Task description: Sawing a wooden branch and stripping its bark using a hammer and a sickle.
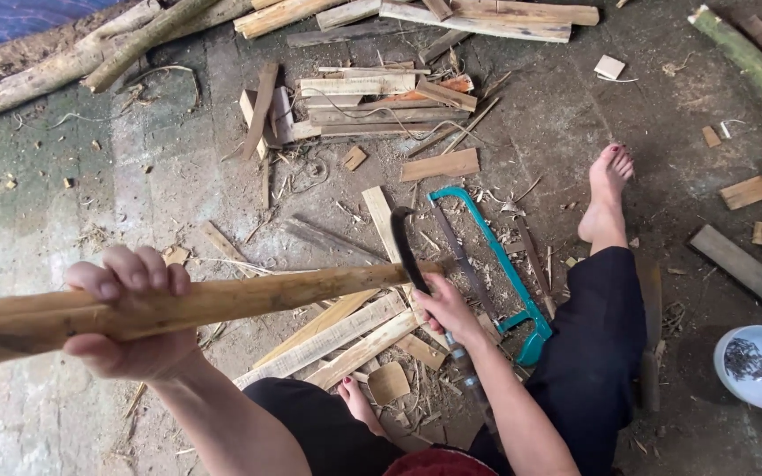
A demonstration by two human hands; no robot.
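My left hand (131,313) grips a long split bamboo pole (222,304) that runs from the left edge toward the middle. My right hand (445,308) is closed around the handle of a dark curved machete (403,247), whose blade touches the pole's far end. A teal hacksaw (496,264) lies on the ground just right of the machete. I sit on the ground in black trousers, with a bare foot (606,189) stretched out to the right.
Flat wood strips (337,339) lie under the pole. A pile of wood offcuts (363,101) sits farther back, and logs (63,57) lie at the upper left. A white bowl (758,366) stands at the lower right near planks (751,269).
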